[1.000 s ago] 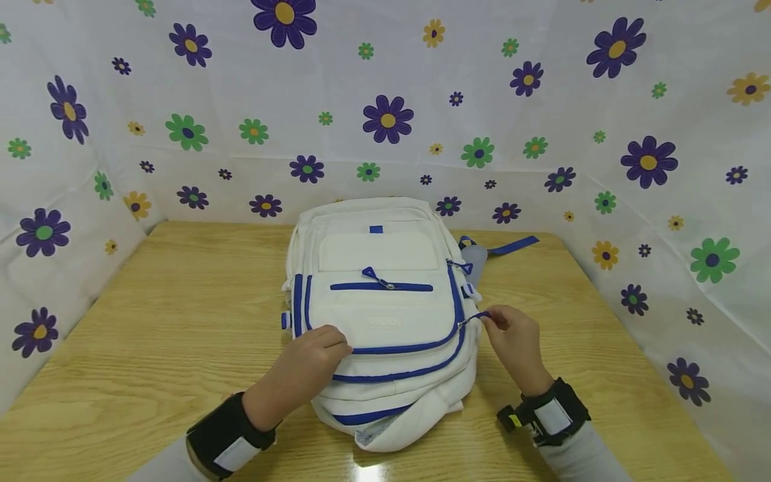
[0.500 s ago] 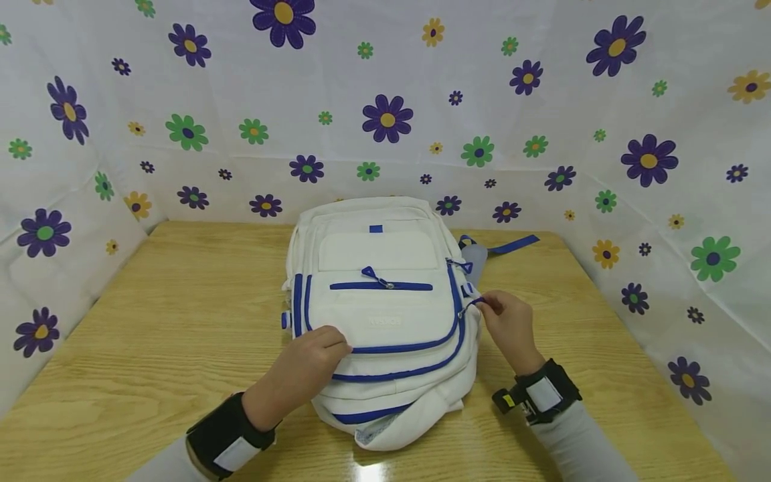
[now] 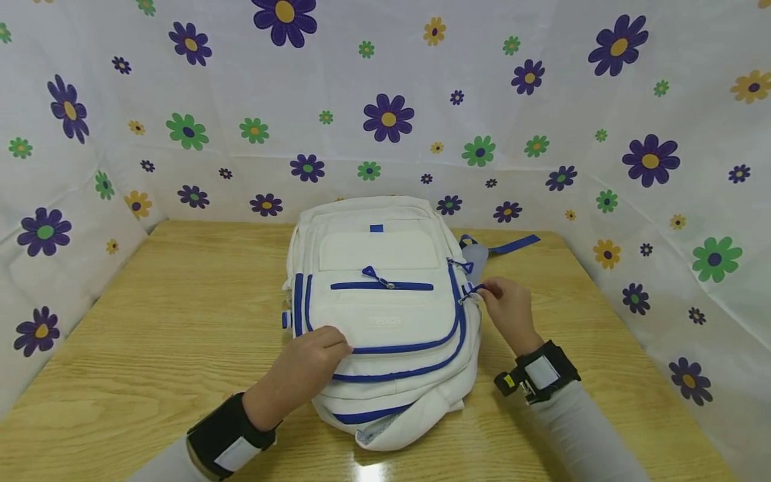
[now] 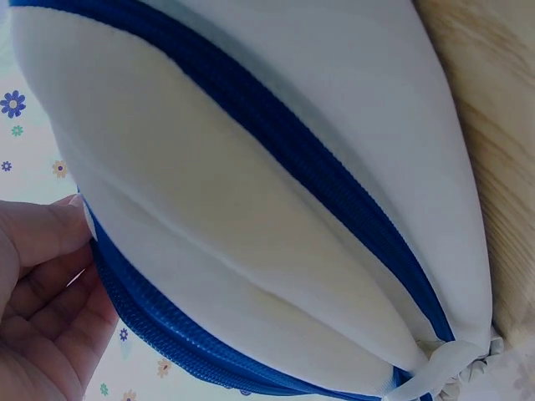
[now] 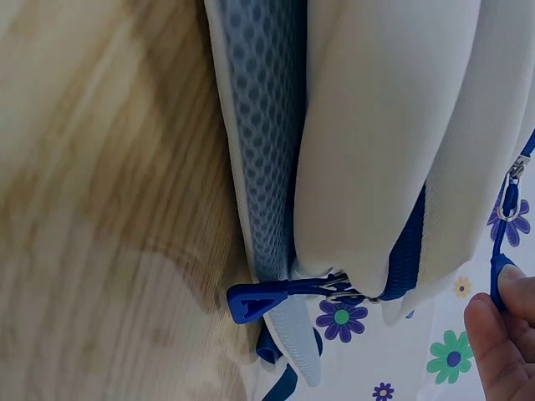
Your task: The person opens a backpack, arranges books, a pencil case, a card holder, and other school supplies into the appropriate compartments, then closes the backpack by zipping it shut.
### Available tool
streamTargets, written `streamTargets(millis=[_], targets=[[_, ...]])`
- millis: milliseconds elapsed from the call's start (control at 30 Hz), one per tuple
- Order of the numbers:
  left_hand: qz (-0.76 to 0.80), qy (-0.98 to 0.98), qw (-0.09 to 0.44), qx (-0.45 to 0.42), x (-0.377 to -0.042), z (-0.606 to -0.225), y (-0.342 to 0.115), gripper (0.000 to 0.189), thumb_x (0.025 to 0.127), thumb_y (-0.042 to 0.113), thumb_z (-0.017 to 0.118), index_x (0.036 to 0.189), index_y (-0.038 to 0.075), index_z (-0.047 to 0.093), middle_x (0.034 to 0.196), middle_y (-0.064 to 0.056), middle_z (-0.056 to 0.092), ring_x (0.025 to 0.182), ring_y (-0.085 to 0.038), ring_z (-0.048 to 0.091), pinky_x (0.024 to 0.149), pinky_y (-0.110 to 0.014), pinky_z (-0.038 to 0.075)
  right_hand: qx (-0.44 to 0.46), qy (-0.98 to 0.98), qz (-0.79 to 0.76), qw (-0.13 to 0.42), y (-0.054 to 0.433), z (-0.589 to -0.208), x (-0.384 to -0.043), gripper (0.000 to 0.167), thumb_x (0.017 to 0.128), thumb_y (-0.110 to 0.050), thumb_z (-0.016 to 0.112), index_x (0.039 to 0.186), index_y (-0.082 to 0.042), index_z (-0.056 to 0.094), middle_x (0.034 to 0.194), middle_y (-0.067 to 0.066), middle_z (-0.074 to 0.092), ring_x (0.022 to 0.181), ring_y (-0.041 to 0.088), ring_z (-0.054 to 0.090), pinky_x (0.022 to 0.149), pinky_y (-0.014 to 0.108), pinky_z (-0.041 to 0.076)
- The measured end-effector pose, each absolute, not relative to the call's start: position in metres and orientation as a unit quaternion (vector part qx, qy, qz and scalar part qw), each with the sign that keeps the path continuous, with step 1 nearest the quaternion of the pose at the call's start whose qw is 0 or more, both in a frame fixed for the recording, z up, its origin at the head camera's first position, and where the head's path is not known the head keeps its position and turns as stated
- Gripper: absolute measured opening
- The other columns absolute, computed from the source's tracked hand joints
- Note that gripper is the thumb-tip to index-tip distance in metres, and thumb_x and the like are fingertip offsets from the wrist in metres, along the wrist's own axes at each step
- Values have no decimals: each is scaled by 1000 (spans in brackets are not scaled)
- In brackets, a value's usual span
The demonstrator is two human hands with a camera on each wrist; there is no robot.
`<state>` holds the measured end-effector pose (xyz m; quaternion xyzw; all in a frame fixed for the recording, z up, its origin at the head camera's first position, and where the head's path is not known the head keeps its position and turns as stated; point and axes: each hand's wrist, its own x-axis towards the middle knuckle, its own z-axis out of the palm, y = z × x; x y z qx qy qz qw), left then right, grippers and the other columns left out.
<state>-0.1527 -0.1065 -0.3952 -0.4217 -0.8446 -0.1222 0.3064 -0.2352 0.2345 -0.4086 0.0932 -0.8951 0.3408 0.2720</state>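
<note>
A white backpack (image 3: 385, 328) with blue zippers lies on the table, its front facing up. At its lower left, my left hand (image 3: 316, 365) pinches the edge of the front pocket. The left wrist view shows the thumb and fingers of this hand (image 4: 46, 305) on the rim beside the blue zipper tape (image 4: 180, 338). My right hand (image 3: 510, 313) pinches a blue zipper pull (image 3: 474, 291) at the bag's right side. In the right wrist view the cord of this zipper pull (image 5: 499, 251) runs straight from the metal slider (image 5: 516, 171) to the thumb and fingers.
Another zipper pull (image 5: 255, 301) hangs by the bag's side in the right wrist view. A blue strap (image 3: 515, 245) extends beyond the bag at right. A shorter zipper (image 3: 352, 286) crosses the front. Flowered cloth (image 3: 241, 87) encloses the wooden table (image 3: 199, 301).
My right hand has moved up along the bag's right side, away from me, and the zipper slider with it. The left hand has stayed in place.
</note>
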Motion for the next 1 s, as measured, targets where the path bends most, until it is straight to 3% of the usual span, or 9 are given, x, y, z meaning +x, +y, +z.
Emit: streamTargets(millis=[300, 567, 800, 1000], targets=[[-120, -846, 301, -423, -154, -396, -107, 17, 75, -11, 80, 84, 3, 76, 81, -2, 70, 77, -13, 68, 73, -24, 60, 84, -900, 348, 249, 234, -407, -246, 8, 86, 12, 72, 94, 16, 71, 89, 31, 74, 78, 40, 73, 70, 50, 62], [-119, -840, 313, -427, -155, -398, -106, 20, 73, -15, 78, 82, 3, 75, 82, -3, 70, 78, -13, 69, 73, -24, 61, 68, -909, 338, 235, 234, -403, -258, 8, 88, 7, 71, 92, 14, 70, 85, 29, 72, 73, 36, 68, 64, 31, 53], [-117, -837, 321, -427, -156, -399, -106, 19, 73, -13, 79, 81, 4, 75, 81, -2, 70, 78, -13, 69, 73, -24, 61, 63, -914, 334, 220, 231, -397, -269, 11, 89, 6, 71, 92, 16, 70, 87, 31, 72, 77, 40, 69, 71, 47, 58], [-119, -840, 319, -422, -155, -399, -106, 20, 73, -14, 79, 81, 4, 75, 81, -2, 71, 78, -13, 70, 73, -25, 61, 54, -920, 331, 202, 229, -394, -276, 13, 91, 4, 69, 96, 16, 70, 91, 32, 72, 82, 41, 69, 75, 50, 58]])
